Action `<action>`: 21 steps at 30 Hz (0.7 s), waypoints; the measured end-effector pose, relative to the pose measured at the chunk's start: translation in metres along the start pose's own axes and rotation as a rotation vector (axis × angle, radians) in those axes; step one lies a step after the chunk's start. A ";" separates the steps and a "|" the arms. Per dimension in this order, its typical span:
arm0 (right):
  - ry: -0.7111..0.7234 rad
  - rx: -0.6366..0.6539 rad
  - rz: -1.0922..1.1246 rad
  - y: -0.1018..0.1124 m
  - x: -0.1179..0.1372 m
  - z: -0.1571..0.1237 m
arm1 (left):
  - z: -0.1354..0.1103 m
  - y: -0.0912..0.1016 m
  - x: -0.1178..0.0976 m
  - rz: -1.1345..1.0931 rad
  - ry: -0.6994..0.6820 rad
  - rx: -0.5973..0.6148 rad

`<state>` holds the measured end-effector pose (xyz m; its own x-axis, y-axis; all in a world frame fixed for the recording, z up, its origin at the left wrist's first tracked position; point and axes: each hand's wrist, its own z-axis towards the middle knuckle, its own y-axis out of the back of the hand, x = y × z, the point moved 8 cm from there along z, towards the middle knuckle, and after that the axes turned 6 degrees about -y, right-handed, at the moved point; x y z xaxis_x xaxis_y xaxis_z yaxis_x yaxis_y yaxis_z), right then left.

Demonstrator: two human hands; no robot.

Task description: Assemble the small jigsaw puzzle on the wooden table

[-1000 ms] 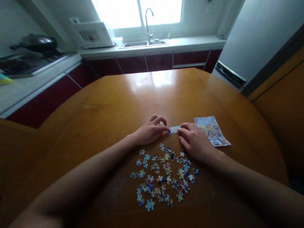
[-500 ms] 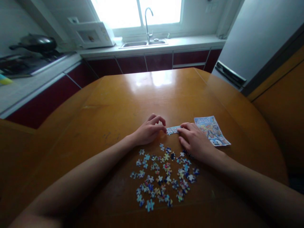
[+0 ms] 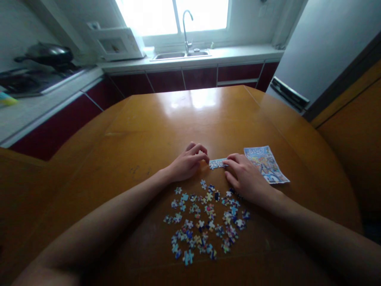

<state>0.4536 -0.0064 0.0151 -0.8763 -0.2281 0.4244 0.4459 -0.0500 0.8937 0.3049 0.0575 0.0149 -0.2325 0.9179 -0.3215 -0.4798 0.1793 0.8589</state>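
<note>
A short strip of joined puzzle pieces [image 3: 216,163] lies on the wooden table [image 3: 166,119]. My left hand [image 3: 187,163] rests at the strip's left end, its fingers curled and the fingertips beside the strip. At the right end, my right hand [image 3: 244,176] presses its fingertips on the strip. Several loose puzzle pieces [image 3: 205,216] are scattered just in front of both hands. A printed picture card [image 3: 264,163] lies flat to the right of my right hand.
Beyond the table runs a kitchen counter with a sink and tap [image 3: 186,35] under a bright window. A microwave [image 3: 117,43] stands left of the sink, and a dark pan [image 3: 47,53] sits on the stove at far left. A grey fridge [image 3: 315,51] stands at the right.
My left hand has drawn back slightly from the strip's left end, leaving more of the strip showing. My right hand has stayed on the strip's right end.
</note>
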 end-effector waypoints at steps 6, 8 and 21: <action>-0.014 -0.002 -0.016 -0.001 -0.001 0.000 | -0.001 0.005 0.007 0.029 0.059 -0.089; -0.015 -0.004 -0.014 -0.001 -0.002 0.000 | -0.001 0.006 0.009 0.032 0.068 -0.106; -0.064 -0.129 0.017 0.010 -0.012 0.000 | -0.004 0.012 0.022 0.007 0.179 -0.224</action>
<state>0.4683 -0.0039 0.0195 -0.8762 -0.1680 0.4517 0.4773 -0.1720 0.8618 0.2901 0.0784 0.0167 -0.3727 0.8382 -0.3981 -0.6480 0.0721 0.7582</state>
